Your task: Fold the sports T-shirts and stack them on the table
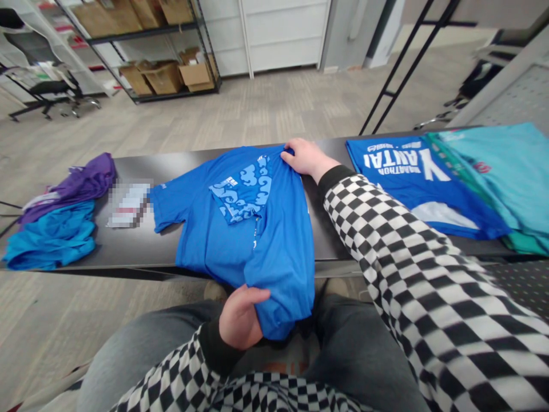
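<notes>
A bright blue T-shirt (223, 234) lies across the black table (137, 252), one side folded over so a light-blue printed patch shows. My left hand (240, 317) is closed on the shirt's near hem, which hangs over the table's front edge above my lap. My right hand (302, 155) reaches to the far edge and pinches the shirt's upper end, fingers closed on the cloth. Both arms wear black-and-white checkered sleeves.
A purple garment (81, 183) and a teal one (51, 240) lie heaped at the table's left end, beside a blurred paper (128, 203). At right lie a blue shirt with white lettering (420, 177) and turquoise shirts (510, 171). Shelves with cardboard boxes (163, 74) stand behind.
</notes>
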Demonstrator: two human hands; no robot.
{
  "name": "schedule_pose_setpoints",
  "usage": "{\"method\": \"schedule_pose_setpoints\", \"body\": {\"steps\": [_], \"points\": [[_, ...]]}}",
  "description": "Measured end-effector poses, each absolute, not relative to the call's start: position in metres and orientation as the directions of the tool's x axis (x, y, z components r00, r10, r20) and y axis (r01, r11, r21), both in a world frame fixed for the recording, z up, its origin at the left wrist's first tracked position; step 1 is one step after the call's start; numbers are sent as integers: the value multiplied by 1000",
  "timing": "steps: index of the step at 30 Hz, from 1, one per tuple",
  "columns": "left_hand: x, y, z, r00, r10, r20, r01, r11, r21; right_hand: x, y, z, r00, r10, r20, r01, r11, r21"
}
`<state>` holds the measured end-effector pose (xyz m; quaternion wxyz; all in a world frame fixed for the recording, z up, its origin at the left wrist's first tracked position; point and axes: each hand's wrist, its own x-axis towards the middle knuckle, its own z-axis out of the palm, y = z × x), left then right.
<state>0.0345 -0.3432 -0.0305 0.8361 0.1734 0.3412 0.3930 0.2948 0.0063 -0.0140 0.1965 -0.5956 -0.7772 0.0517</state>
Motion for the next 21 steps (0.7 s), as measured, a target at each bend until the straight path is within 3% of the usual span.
{"method": "schedule_pose_setpoints", "body": {"steps": [5,13,21], "points": [[37,-359,-44,516,702,-490,-406,705,582,295,9,-16,-214,945,248,910,285,-300],[38,-356,-64,608,649,-458,-304,723,620,296,11,-18,-216,939,266,902,296,-313],[16,-349,-125,679,557,-478,-114,723,682,296,11,-19,-202,943,264,905,283,-318]]}}
